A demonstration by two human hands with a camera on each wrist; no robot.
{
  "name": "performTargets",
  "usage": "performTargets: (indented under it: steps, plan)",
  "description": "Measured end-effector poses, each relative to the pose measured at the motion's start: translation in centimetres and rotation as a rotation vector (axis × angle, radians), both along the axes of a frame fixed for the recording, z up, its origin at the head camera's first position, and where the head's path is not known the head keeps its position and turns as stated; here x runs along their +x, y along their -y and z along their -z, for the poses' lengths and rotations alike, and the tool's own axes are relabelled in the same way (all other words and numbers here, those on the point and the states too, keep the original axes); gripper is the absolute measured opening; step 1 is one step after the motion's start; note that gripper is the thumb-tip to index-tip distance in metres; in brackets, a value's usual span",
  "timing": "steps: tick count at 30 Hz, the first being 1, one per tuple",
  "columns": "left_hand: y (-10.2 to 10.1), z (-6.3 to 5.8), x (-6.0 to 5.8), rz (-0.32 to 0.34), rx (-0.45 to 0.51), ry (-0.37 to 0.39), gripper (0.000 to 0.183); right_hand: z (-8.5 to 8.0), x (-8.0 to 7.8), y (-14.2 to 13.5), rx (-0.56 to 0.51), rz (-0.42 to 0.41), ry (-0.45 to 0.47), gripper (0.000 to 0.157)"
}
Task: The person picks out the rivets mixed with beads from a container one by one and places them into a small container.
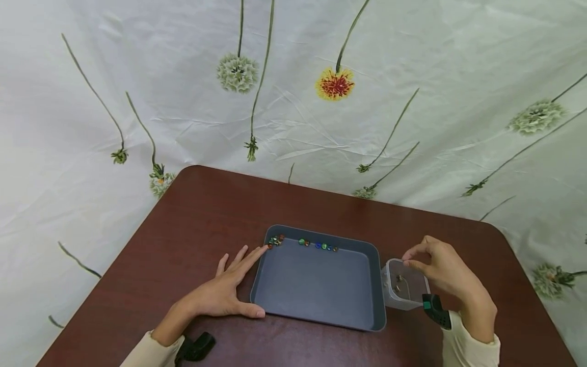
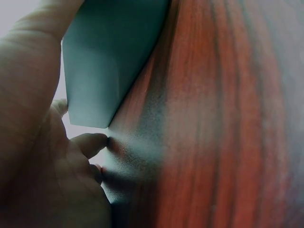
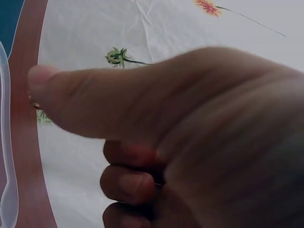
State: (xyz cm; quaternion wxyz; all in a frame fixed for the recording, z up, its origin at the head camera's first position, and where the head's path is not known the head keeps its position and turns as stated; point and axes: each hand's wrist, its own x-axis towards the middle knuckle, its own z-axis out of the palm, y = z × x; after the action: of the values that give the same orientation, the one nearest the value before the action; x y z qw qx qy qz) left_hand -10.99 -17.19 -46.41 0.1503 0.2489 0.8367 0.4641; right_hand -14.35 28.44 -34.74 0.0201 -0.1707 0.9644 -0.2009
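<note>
My left hand point(image 1: 222, 293) is spread along the left side of the grey tray point(image 1: 316, 290), fingertips and thumb at its rim. A cluster of glass marbles point(image 1: 275, 240) lies in the tray's far left corner, by my fingertips. More marbles point(image 1: 324, 246), blue, green and amber, line the far wall. My right hand point(image 1: 445, 267) is above the clear plastic container point(image 1: 403, 303), right of the tray. Its thumb and finger pinch a small amber marble point(image 3: 34, 104), mostly hidden behind the thumb in the right wrist view. A few marbles point(image 1: 398, 283) lie inside the container.
A dark reddish-brown table point(image 1: 206, 214) with rounded corners carries everything. Behind it hangs a white cloth point(image 1: 293, 117) printed with flowers. A black wrist device point(image 1: 197, 347) sits at my left cuff and another point(image 1: 436, 311) at the right.
</note>
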Motion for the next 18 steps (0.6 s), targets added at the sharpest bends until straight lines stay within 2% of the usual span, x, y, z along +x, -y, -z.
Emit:
performTargets:
  steps: [18]
  plan:
    - [-0.04, -0.02, -0.03, -0.001, -0.014, -0.001, 0.118, 0.54, 0.14, -0.77, 0.015, 0.015, 0.123, 0.004]
